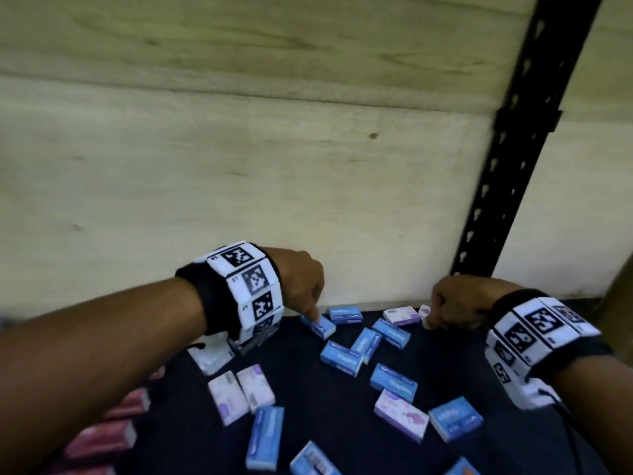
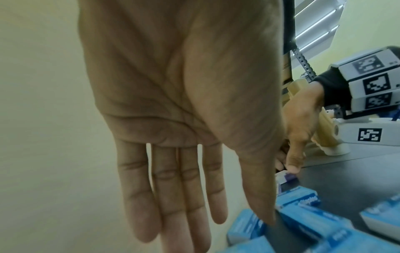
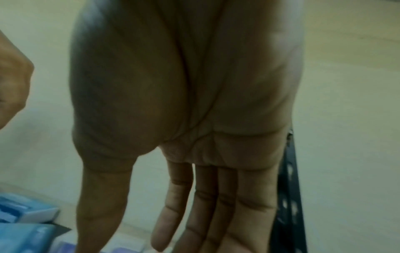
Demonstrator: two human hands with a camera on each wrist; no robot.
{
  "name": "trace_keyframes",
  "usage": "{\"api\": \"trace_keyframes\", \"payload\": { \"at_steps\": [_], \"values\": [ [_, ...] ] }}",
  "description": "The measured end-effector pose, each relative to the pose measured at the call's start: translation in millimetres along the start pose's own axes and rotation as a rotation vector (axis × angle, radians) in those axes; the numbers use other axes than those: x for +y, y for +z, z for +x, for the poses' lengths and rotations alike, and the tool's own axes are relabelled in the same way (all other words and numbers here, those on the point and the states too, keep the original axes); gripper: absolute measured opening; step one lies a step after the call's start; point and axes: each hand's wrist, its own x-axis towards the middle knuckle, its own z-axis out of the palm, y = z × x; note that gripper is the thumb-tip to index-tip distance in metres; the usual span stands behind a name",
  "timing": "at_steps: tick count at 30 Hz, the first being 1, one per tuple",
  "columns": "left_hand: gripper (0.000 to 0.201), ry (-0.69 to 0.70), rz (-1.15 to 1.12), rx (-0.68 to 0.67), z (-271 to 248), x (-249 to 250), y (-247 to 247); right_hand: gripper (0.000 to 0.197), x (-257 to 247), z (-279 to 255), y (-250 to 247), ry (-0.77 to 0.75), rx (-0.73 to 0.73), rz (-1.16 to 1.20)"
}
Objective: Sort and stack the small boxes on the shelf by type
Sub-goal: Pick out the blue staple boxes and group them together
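Small blue boxes, white-and-purple boxes and red boxes lie scattered on the dark shelf (image 1: 308,402). My left hand (image 1: 317,315) reaches down at the back of the shelf. Its fingers are straight, and the thumb tip touches a blue box (image 1: 320,326), also in the left wrist view (image 2: 246,226). My right hand (image 1: 431,320) is lowered over a white-and-purple box (image 1: 424,310) by the back panel. Its thumb rests on that box (image 2: 288,178). The right wrist view shows its fingers (image 3: 164,222) extended downward with no grip visible.
Several blue boxes (image 1: 394,382) and white-and-purple boxes (image 1: 400,414) lie loose mid-shelf. Red boxes (image 1: 102,437) sit at the front left. A wooden back panel (image 1: 239,183) bounds the shelf, and a black perforated upright (image 1: 513,166) stands at the right.
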Motion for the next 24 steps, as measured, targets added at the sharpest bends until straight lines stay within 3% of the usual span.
{"api": "trace_keyframes", "payload": {
  "at_steps": [5, 9, 13, 15, 19, 24],
  "values": [
    [0.035, -0.096, -0.041, -0.104, -58, -35, 15, 0.027, -44, -23, -2, -0.216, 0.081, 0.007],
    [0.036, -0.16, -0.103, -0.134, -94, -50, 30, 0.028, -92, -44, 1, -0.384, 0.011, 0.053],
    [0.052, -0.201, -0.118, -0.177, -112, -49, 51, 0.038, -140, -67, 10, -0.509, -0.081, 0.037],
    [0.06, -0.219, -0.129, -0.202, -116, -46, 58, 0.045, -158, -72, 15, -0.55, -0.128, 0.004],
    [0.049, -0.208, -0.136, -0.21, -121, -33, 63, 0.055, -181, -80, 20, -0.594, -0.144, -0.093],
    [0.051, -0.172, -0.069, -0.158, -122, -19, 67, 0.061, -193, -80, 23, -0.601, -0.172, -0.15]
  ]
}}
